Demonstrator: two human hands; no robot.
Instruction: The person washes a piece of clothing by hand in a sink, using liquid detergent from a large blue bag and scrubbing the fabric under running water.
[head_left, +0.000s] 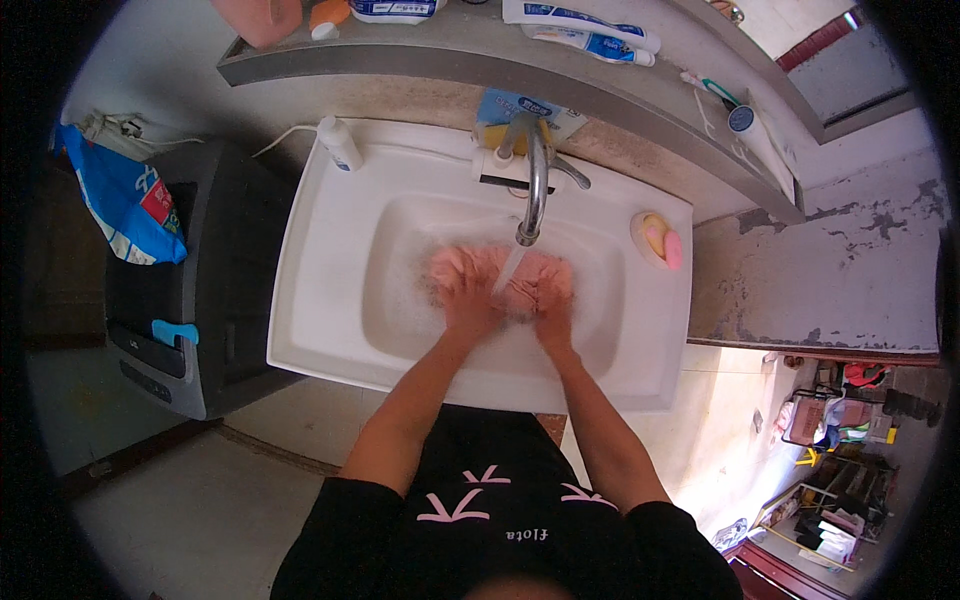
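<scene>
A wet pink cloth (517, 262) lies bunched in the white washbasin (405, 225), in cloudy, sudsy water. My left hand (474, 304) grips its left part, fingers over the folds. At the cloth's right end, my right hand (553, 304) holds a gathered bit of it; its fingertips are blurred and partly sunk in the fabric. From the curved chrome faucet (536, 187), a stream of water (510, 270) runs onto the cloth between my hands.
A white bottle (340, 144) stands at the basin's back left; a soap dish (649, 240) with soap sits on the right rim. Left is a dark washing machine (247, 285) bearing a blue detergent bag (127, 202). A shelf (450, 60) with toothpaste tubes (585, 34) overhangs the back.
</scene>
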